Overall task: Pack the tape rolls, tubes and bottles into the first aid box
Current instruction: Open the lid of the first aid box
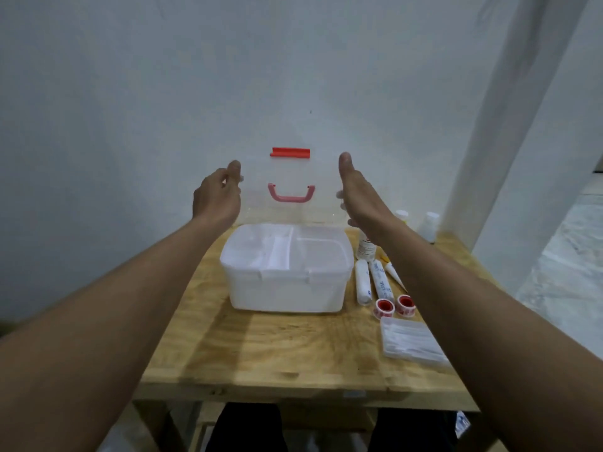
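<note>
The translucent white first aid box (284, 291) stands on the wooden table (261, 353). Its clear lid (290, 215) is upright, with a pink handle (291, 194) and a red latch (290, 152) at the top. My left hand (217, 197) grips the lid's left edge and my right hand (355, 194) holds its right edge. A divided tray shows inside the box. To the right of the box lie two red-cored tape rolls (384, 307), two white tubes (363, 282) and a pointed tube (393, 274). A white bottle (365, 247) stands partly behind my right forearm.
Two more white bottles (430, 225) stand at the table's far right corner. A flat clear plastic packet (411, 342) lies near the right front. A white wall rises right behind the table, and a white column (509, 125) stands to the right.
</note>
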A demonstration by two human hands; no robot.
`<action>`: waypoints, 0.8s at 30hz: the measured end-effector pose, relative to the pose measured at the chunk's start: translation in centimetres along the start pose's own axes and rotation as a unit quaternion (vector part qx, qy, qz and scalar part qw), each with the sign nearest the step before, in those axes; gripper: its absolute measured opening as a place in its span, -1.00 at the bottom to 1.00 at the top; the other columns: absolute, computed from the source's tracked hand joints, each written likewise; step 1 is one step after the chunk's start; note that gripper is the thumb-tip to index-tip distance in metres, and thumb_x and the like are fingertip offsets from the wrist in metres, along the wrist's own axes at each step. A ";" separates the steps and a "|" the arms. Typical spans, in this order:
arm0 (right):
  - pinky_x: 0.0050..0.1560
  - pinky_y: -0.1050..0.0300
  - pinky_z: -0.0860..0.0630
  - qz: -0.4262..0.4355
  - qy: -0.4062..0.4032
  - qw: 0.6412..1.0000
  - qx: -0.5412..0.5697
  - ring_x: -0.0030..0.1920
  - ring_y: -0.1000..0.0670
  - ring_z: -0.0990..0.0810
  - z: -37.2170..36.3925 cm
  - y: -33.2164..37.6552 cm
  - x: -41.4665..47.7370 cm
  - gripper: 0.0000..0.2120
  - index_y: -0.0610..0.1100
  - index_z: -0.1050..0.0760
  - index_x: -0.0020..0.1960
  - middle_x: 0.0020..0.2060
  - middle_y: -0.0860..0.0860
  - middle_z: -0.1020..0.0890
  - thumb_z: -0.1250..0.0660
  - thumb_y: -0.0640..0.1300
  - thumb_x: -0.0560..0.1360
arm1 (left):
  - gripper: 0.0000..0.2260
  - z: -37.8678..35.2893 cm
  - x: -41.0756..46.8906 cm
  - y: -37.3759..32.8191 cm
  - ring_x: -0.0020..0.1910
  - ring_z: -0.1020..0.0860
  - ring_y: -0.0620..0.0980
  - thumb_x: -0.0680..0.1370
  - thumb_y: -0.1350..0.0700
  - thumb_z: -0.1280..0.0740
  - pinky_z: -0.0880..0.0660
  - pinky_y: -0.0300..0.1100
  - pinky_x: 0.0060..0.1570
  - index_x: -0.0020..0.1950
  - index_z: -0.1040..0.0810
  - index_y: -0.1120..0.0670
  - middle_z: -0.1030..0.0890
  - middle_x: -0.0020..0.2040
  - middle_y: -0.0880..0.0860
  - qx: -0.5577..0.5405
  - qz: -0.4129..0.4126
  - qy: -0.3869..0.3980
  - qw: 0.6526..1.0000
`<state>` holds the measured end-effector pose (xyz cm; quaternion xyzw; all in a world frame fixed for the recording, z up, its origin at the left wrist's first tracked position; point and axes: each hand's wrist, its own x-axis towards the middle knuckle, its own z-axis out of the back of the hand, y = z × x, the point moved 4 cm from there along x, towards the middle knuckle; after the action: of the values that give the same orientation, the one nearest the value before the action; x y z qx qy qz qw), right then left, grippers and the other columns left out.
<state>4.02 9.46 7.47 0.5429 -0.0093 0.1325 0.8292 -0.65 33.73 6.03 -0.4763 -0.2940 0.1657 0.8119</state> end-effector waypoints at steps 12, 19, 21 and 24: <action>0.18 -0.07 -0.57 -0.036 0.049 0.994 -0.096 0.13 -0.09 -0.61 -0.2 -4.2 0.1 -0.46 -0.10 -0.19 0.58 0.43 -0.14 -0.43 -0.13 -0.24 0.61 | -0.49 0.1 -0.1 -0.7 0.02 -0.65 0.16 0.58 -0.38 -0.03 -0.60 0.15 0.09 -0.15 -0.61 -0.09 -0.69 0.02 0.08 0.005 0.034 -0.015 0.999; 0.15 0.08 -0.53 -0.052 0.036 0.991 -0.120 0.22 -0.17 -0.58 -0.3 -5.2 -0.3 -0.51 -0.25 -0.32 0.51 0.33 -0.22 -0.53 -0.16 -0.33 0.58 | -0.44 -0.7 -0.3 0.5 0.06 -0.62 0.16 0.66 -0.27 0.01 -0.57 -0.03 0.06 0.27 -0.58 0.08 -0.63 0.10 0.13 -0.009 0.092 0.079 0.993; 0.19 0.12 -0.40 -0.030 0.031 0.988 -0.148 0.35 -0.16 -0.47 -0.5 -4.6 -0.8 -0.52 -0.30 -0.23 0.54 0.43 -0.20 -0.44 -0.12 -0.28 0.62 | -0.53 -1.2 -0.4 1.1 0.06 -0.60 0.10 0.70 -0.15 -0.03 -0.49 -0.19 -0.06 0.38 -0.49 0.12 -0.60 0.20 0.14 -0.008 0.105 0.111 0.988; 0.21 0.13 -0.30 -0.015 0.061 0.986 -0.154 0.45 -0.15 -0.36 -1.0 -4.1 -1.7 -0.35 -0.20 0.15 0.64 0.54 -0.16 -0.28 -0.11 -0.11 0.68 | -0.60 -1.4 -0.8 2.3 0.15 -0.55 0.04 0.68 -0.01 -0.20 -0.50 -0.20 0.05 0.47 -0.40 0.13 -0.56 0.31 0.09 -0.005 0.101 0.155 0.983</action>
<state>3.23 8.48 3.06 0.3998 0.0288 0.1498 0.9038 -0.38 33.53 3.23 -0.5275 -0.1158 0.1702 0.8242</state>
